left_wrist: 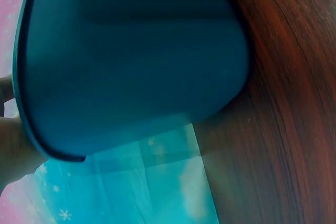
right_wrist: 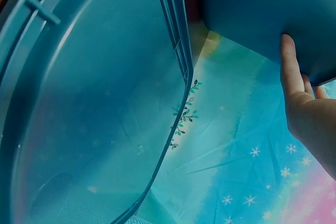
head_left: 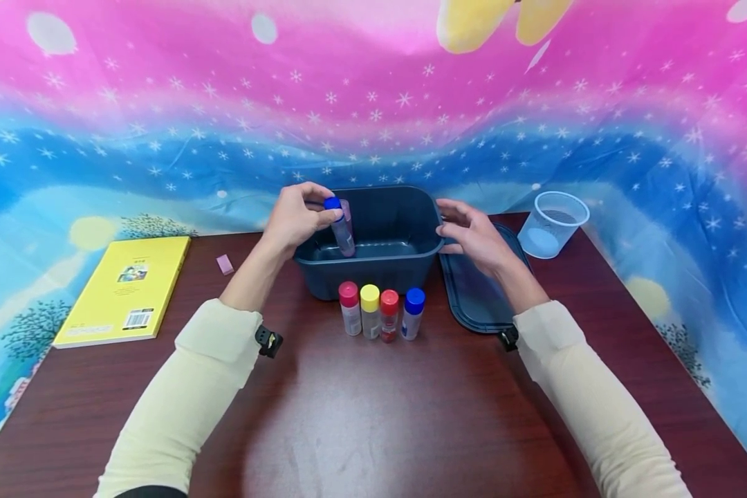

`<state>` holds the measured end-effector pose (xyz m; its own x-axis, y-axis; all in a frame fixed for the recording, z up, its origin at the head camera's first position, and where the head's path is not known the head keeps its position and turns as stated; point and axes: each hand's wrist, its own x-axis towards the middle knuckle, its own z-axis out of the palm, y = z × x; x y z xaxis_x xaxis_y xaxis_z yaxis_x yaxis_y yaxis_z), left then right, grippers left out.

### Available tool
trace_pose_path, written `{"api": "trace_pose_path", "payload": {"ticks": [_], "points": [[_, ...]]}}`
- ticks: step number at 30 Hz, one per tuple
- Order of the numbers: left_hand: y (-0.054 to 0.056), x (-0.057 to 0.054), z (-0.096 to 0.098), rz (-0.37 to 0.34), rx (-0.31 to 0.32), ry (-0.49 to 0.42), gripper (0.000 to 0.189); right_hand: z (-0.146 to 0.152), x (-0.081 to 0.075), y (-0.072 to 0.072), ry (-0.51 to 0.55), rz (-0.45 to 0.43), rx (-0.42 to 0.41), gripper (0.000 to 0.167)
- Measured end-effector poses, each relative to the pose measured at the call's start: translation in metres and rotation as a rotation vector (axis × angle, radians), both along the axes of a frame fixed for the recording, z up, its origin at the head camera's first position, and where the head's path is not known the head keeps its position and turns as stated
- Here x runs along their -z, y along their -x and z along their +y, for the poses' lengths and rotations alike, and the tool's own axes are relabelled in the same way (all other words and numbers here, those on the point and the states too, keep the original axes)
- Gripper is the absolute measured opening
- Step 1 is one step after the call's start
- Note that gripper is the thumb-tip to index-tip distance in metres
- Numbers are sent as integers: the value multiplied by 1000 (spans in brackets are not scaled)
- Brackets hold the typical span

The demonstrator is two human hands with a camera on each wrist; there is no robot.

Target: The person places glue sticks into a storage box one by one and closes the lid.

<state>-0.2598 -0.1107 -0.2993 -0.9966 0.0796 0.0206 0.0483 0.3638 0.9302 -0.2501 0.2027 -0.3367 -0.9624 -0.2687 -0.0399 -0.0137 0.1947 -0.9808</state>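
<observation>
My left hand [head_left: 300, 216] pinches a small clear bottle with a blue cap [head_left: 344, 232] by its cap, over the left part of a dark blue-grey bin [head_left: 373, 273]. Beside that bottle a pinkish thing [head_left: 346, 209] is partly hidden. In the left wrist view, the bin's wall [left_wrist: 136, 77] covers most of the scene and hides the bottle. Against the bin's right end rest the fingers of my right hand [head_left: 473, 235], nearly straight in the right wrist view. In front of the bin stand several similar bottles, capped pink-red [head_left: 349, 308], yellow [head_left: 370, 311], red [head_left: 389, 316] and blue [head_left: 413, 315].
The bin's dark lid [head_left: 482, 297] lies to its right, under my right forearm. Behind that stands a clear plastic cup [head_left: 552, 225]. A yellow book [head_left: 124, 290] and a small pink block [head_left: 225, 264] lie on the left. A patterned cloth [head_left: 373, 90] hangs behind the table.
</observation>
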Motion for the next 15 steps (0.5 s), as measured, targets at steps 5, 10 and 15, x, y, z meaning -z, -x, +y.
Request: {"api": "trace_pose_path", "payload": {"ticks": [5, 10, 15], "points": [[2, 2, 9, -30, 29, 20, 31, 0, -1, 0, -2, 0, -5, 59], [4, 5, 12, -59, 46, 54, 30, 1, 0, 0, -2, -3, -11, 60], [4, 5, 11, -77, 62, 74, 32, 1, 0, 0, 5, -12, -13, 61]]}}
